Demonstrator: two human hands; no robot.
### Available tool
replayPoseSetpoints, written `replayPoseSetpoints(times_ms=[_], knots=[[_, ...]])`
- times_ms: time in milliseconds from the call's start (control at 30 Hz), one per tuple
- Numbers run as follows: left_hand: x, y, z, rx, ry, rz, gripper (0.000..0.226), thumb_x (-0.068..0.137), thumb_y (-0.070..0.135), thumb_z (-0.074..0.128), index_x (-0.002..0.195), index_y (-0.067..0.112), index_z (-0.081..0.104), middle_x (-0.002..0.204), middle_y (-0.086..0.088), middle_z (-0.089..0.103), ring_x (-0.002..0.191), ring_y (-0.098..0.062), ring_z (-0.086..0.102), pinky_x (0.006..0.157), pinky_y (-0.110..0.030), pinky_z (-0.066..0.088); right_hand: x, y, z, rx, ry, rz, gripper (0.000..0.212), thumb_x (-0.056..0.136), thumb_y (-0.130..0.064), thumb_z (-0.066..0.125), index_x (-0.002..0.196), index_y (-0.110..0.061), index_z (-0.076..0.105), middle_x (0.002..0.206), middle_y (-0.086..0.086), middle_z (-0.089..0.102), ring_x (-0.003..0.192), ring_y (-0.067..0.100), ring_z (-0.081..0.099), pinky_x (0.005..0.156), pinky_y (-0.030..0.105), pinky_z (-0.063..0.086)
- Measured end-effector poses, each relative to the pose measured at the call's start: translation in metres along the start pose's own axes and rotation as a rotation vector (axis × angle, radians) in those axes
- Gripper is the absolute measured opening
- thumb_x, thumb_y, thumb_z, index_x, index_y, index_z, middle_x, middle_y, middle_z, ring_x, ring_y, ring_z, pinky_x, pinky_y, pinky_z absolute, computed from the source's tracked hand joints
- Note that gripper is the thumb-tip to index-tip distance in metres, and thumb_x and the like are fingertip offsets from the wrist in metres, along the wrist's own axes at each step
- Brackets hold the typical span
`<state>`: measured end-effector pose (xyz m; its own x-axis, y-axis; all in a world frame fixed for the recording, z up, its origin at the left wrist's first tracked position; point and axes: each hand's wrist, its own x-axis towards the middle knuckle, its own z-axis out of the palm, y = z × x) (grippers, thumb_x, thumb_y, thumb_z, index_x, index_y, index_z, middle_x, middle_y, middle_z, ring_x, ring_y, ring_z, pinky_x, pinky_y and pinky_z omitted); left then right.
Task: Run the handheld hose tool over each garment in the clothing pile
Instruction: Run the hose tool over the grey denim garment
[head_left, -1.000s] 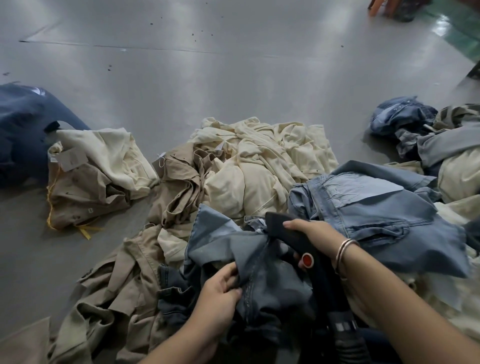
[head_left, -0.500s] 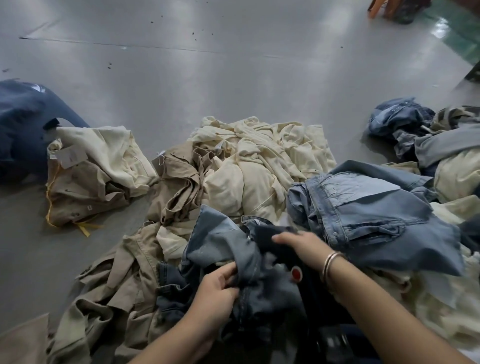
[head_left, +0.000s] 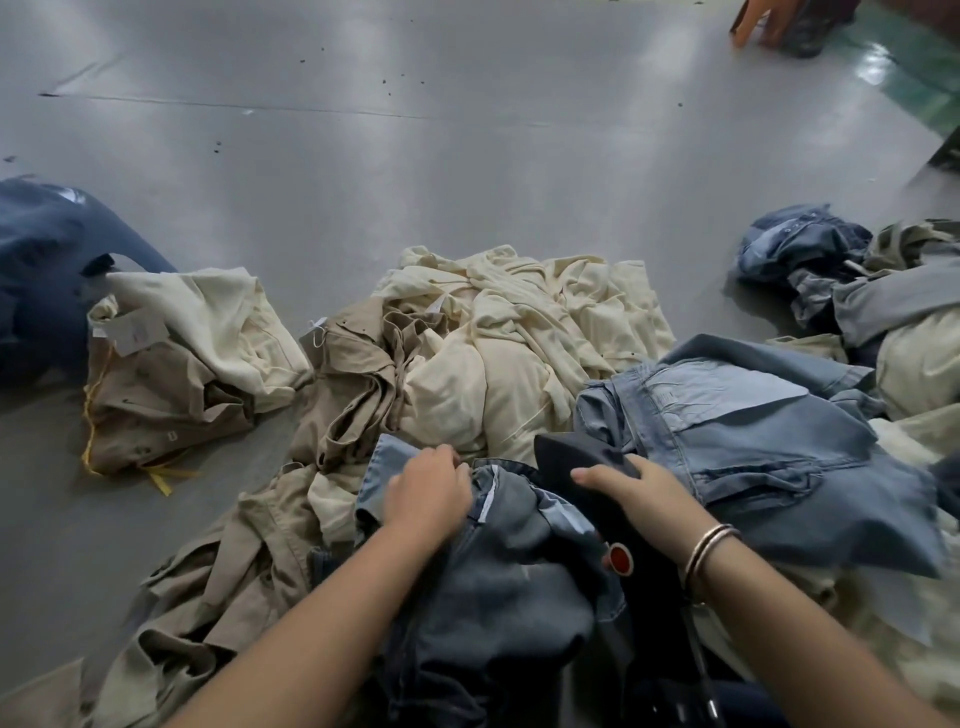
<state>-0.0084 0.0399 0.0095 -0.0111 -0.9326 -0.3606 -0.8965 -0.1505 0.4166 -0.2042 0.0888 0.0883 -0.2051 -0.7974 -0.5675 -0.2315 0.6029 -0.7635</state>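
Garments lie heaped across the grey floor (head_left: 467, 182), cream and khaki pieces at the centre of the clothing pile (head_left: 498, 353) and blue denim nearest the person. Dark denim garment (head_left: 493, 587) sits bunched in the foreground, where the left hand (head_left: 428, 493) curls its fingers into the fabric's upper edge. Right hand (head_left: 636, 493), bangles at the wrist, wraps the black hose tool (head_left: 618, 525) just above its red button (head_left: 619, 558), the nozzle against the denim.
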Motion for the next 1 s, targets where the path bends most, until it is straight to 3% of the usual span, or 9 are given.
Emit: replayPoseSetpoints(times_ms=[100,167,367,467,533,667,733,867,1000], knots=[[0.018,-0.003,0.024,0.068,-0.463,-0.206,0.070,0.091,0.067,0.033,0.144,0.021,0.040,0.149,-0.012,0.041,0.134,-0.033,0.040,0.110,-0.044,0.033,0.002,0.003,-0.003,0.007,0.006,-0.005,0.024,0.080,-0.024,0.072,0.091,-0.006,0.060,0.074,0.011,0.062,0.058,0.026,0.059,0.052,0.034,0.050],[0.010,-0.008,0.040,0.155,-0.533,-0.247,0.084,0.081,0.079,0.038,0.145,0.025,0.037,0.151,-0.009,0.037,0.138,-0.033,0.035,0.112,-0.047,0.028,0.004,0.003,-0.006,0.064,0.014,0.002,0.020,0.081,-0.022,0.072,0.088,-0.008,0.059,0.072,0.011,0.062,0.056,0.025,0.059,0.050,0.032,0.050],[-0.042,-0.022,0.084,0.107,-0.463,-0.201,0.037,0.089,0.033,0.047,0.113,0.009,0.063,0.129,-0.008,0.059,0.120,-0.027,0.053,0.102,-0.043,0.041,0.006,0.005,-0.007,-0.033,0.024,-0.072,0.018,0.082,-0.026,0.071,0.089,-0.012,0.061,0.072,0.002,0.063,0.053,0.012,0.059,0.045,0.015,0.044],[-0.053,-0.030,0.091,0.167,-0.198,-0.249,0.054,0.086,0.054,0.052,0.126,0.019,0.047,0.137,0.001,0.039,0.131,-0.021,0.034,0.099,-0.047,0.039,0.003,0.012,-0.001,-0.057,-0.022,-0.049,0.022,0.080,-0.029,0.072,0.091,-0.013,0.062,0.078,0.004,0.065,0.068,0.020,0.061,0.070,0.035,0.055],[-0.055,-0.040,0.092,0.256,-0.224,-0.261,0.075,0.078,0.072,0.051,0.132,0.021,0.037,0.137,0.003,0.034,0.133,-0.020,0.027,0.098,-0.048,0.038,0.000,0.017,0.001,-0.047,-0.030,-0.039,0.020,0.079,-0.029,0.073,0.088,-0.016,0.061,0.079,0.006,0.065,0.073,0.027,0.062,0.080,0.051,0.054],[-0.066,-0.067,0.094,0.455,-0.117,-0.010,0.032,0.094,0.044,0.047,0.122,0.030,0.046,0.127,0.005,0.052,0.122,-0.020,0.042,0.092,-0.039,0.037,-0.003,0.021,0.001,-0.048,-0.022,-0.055,0.022,0.076,-0.033,0.074,0.088,-0.019,0.061,0.082,0.006,0.067,0.072,0.027,0.063,0.076,0.046,0.053],[-0.065,-0.071,0.090,0.042,0.065,0.018,0.014,0.096,0.031,0.048,0.107,0.022,0.052,0.105,-0.001,0.062,0.104,-0.024,0.056,0.082,-0.035,0.041,-0.003,0.020,0.001,-0.050,-0.021,-0.061,0.022,0.077,-0.032,0.073,0.088,-0.017,0.062,0.081,0.005,0.067,0.070,0.024,0.063,0.073,0.041,0.052],[-0.044,-0.045,0.054,-0.996,0.184,-0.295,0.014,0.100,0.018,0.046,0.090,0.009,0.051,0.089,-0.013,0.061,0.092,-0.027,0.057,0.083,-0.042,0.045,-0.009,0.015,0.007,0.017,-0.062,-0.056,0.020,0.080,-0.024,0.073,0.091,-0.012,0.062,0.074,0.002,0.064,0.062,0.018,0.060,0.060,0.028,0.049],[-0.040,-0.027,0.042,-1.289,0.175,-0.385,0.018,0.102,0.020,0.042,0.087,0.014,0.050,0.095,-0.018,0.060,0.090,-0.025,0.055,0.089,-0.047,0.047,-0.029,0.025,0.025,-0.026,-0.155,-0.056,0.015,0.078,-0.019,0.075,0.089,-0.017,0.065,0.074,-0.005,0.067,0.060,0.003,0.061,0.054,0.014,0.045]])
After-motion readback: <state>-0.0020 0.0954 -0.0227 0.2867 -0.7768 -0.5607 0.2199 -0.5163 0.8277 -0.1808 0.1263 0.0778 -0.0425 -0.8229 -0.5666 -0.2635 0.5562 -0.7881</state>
